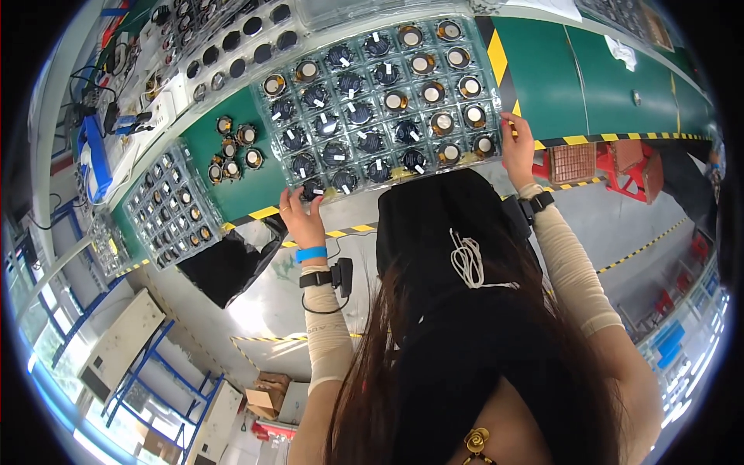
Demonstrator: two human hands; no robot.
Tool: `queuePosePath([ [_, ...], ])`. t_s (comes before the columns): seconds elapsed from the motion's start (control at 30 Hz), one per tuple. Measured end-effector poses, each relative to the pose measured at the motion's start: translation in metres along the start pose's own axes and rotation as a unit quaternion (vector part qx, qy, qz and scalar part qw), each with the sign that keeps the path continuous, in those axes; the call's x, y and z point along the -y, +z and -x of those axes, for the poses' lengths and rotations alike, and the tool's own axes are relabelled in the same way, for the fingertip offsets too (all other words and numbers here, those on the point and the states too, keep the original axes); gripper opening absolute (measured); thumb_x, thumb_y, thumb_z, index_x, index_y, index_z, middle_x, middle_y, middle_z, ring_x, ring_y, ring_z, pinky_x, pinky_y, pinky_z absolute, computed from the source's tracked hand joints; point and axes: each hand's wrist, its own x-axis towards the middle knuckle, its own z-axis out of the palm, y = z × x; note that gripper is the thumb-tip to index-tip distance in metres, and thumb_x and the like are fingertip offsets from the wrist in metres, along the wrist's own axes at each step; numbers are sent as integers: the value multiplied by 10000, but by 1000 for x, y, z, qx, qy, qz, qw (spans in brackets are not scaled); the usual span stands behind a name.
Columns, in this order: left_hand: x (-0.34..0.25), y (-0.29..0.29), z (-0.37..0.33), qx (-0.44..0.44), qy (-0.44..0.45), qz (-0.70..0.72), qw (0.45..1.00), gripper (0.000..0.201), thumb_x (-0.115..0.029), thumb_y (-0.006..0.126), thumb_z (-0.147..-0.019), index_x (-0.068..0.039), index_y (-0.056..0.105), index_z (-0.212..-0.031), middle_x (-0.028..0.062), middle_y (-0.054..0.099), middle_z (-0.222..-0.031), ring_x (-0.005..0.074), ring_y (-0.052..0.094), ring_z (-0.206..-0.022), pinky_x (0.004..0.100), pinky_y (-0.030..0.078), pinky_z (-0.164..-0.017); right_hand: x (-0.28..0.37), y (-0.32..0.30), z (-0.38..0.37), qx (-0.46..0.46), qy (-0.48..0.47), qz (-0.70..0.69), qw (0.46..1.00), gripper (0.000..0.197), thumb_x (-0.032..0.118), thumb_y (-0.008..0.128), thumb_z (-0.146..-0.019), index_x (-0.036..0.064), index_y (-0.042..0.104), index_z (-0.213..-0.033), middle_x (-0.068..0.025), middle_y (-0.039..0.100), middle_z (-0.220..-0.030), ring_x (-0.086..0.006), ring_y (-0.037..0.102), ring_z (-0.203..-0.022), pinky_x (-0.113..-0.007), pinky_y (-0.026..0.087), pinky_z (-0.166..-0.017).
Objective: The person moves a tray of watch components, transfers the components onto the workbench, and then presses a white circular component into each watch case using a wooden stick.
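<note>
Tray [388, 138] lies just beyond left hand [304, 224], apparently touching.

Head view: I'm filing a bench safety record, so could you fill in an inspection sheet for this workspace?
Surface: green bench, yellow-and-black tape along its near edge.
Job's things: large clear tray of round parts, some dark with white tabs, others silver-centred.
Clutter: loose round parts left of the tray; crumpled white item farther right.
Hands: left hand at the tray's near-left corner, right hand at its near-right corner; grip unclear.
Cables: thin dark cable looping below the left wrist device.
Surroundings: red stool beyond the bench edge; cardboard box on the lower left.
</note>
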Motion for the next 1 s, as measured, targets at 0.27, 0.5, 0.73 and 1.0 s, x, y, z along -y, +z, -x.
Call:
queuePosePath([
  [0.27,-4,-18,-11,9,-4,1,1000,279,-95,737,-755,-39,610,-996,162,550,-1120,331,535,-1040,392,449,-870,3,7,5,-11,-27,23,999,145,60,538,-887,42,614,-1009,-143,599,-912,-298,581,-779,-360,461,-703],
  [0.5,11,-7,17,-58,60,89,993,111,22,600,-838,-12,614,-942,128,578,-1049,294,577,-957,356,490,-790,6,4,4,18,-17,31,999,133,62,529,-892,42,610,-995,-150,595,-922,-311,577,-788,-372,456,-710],
  [0.73,20,-5,28,-72,37,111,991,107,23,566,-863,-9,621,-950,142,569,-1110,298,567,-982,364,484,-808,7,6,5,29,-26,32,999,137,64,522,-894,43,607,-1000,-155,595,-939,-317,579,-794,-375,455,-710],
  [1.0,4,-1,-13,-111,16,-30,993,166,-109,643,-846,-10,622,-978,174,538,-1161,352,499,-1069,435,415,-897,6,5,7,36,-23,44,998,142,66,512,-898,44,604,-1003,-154,595,-938,-317,579,-795,-380,454,-713],
])
